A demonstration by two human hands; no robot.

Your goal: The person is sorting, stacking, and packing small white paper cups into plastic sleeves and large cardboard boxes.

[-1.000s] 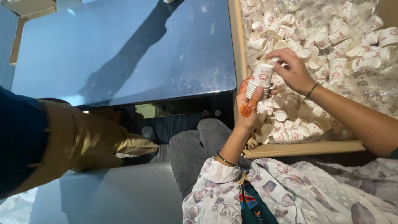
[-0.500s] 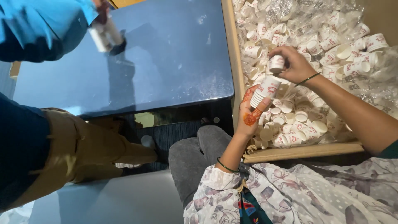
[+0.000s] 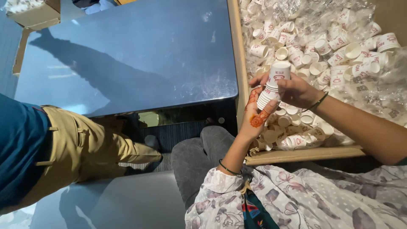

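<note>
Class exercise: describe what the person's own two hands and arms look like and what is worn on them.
The left hand bears an orange-brown henna pattern on palm and fingers, with a thin dark green bangle at the wrist and a white floral sleeve behind it. The right hand wears a thin dark bangle; its forearm is bare.

white paper cups, blue table

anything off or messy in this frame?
Only the box: the big cardboard box holds small paper cups dumped loose, lying at all angles among crumpled clear plastic wrap, not stacked. The left hand and right hand hold one neat stack of cups. No visible damage or spill outside it.
</note>
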